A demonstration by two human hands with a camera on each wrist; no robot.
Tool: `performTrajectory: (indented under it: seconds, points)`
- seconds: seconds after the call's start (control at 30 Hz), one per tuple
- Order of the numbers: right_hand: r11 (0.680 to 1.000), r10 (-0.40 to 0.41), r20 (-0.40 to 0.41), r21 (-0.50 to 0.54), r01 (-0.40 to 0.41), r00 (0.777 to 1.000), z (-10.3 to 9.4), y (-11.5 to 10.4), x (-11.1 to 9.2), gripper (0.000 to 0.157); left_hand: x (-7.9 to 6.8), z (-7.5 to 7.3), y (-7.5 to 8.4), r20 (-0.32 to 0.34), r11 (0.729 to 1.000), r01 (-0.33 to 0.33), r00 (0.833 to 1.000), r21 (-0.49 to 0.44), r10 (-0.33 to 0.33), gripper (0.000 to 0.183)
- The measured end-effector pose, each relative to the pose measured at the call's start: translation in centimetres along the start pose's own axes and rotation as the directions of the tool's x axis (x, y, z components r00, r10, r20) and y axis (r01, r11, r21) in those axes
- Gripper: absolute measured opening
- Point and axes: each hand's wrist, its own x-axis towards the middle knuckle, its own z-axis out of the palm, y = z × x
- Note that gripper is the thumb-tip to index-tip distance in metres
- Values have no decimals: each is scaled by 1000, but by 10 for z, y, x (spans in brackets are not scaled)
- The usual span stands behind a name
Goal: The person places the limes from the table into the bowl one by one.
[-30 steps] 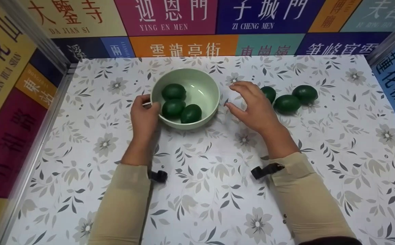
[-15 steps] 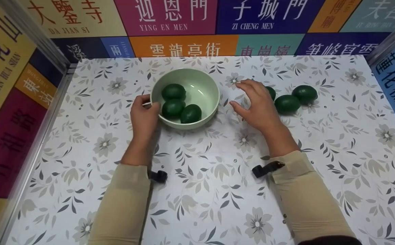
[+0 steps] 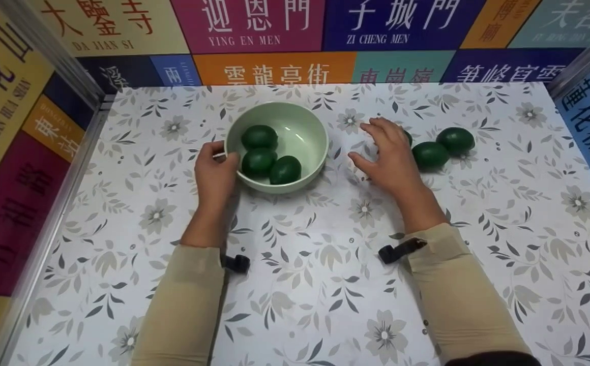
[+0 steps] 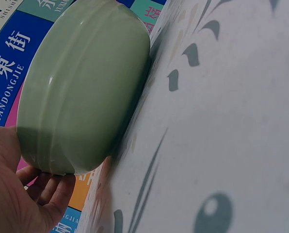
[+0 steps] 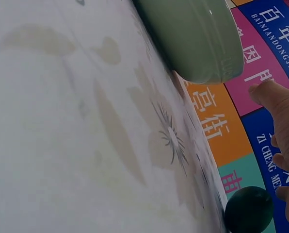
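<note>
A pale green bowl [image 3: 307, 134] stands upright on the table and holds three glossy dark green, lime-like fruits [image 3: 259, 161]. My left hand [image 3: 214, 175] pinches the bowl's left rim; in the left wrist view its fingers curl under the side of the bowl [image 4: 86, 87]. Between the bowl and the loose fruits is my right hand [image 3: 394, 160], fingers apart and slightly bent, holding nothing. Just right of it lie two more dark green fruits [image 3: 430, 155], and a third [image 3: 408, 137] is mostly hidden behind the hand. One fruit [image 5: 249, 211] shows below the hand in the right wrist view.
A white tablecloth [image 3: 315, 284] with grey flowers and leaves covers the table. Colourful panels [image 3: 274, 66] with printed characters rise behind and at both sides. A black camera strap [image 3: 402, 251] sits on the right wrist, another [image 3: 236, 263] on the left.
My right hand has drifted slightly right, away from the bowl and toward the loose fruits, hiding more of the nearest one. The left hand and the bowl have stayed put.
</note>
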Motion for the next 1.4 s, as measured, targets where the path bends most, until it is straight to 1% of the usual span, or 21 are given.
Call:
performTrajectory:
  seconds: [0.17,0.37,0.67,0.87,1.0,1.1,1.2,1.4]
  points:
    - [1000,13,-11,-6,-13,1000,2,7,0,60,-1,0,0,-3,1000,7,1000,-9,-7,34]
    - [999,46,-22,-12,-47,999,2,14,1,61,0,2,0,-3,999,41,999,-31,-41,33]
    - [993,110,-10,-35,-111,994,3,21,2,62,1,2,0,-13,998,38,999,-50,-38,31]
    - [986,163,1,-35,-163,987,2,24,1,61,1,0,0,4,999,33,999,-16,-33,32]
    - [978,208,30,-30,-208,978,0,25,1,61,2,-1,-1,7,999,32,999,4,-32,33]
    - [974,225,64,-28,-224,972,0,26,2,62,2,0,-1,-1,999,30,1000,9,-30,32]
    - [972,236,88,-39,-233,968,1,27,2,63,1,1,-1,-5,999,44,999,-7,-44,31]
    - [966,259,111,-35,-257,959,1,29,1,62,1,2,0,-2,996,73,997,-47,-73,31]
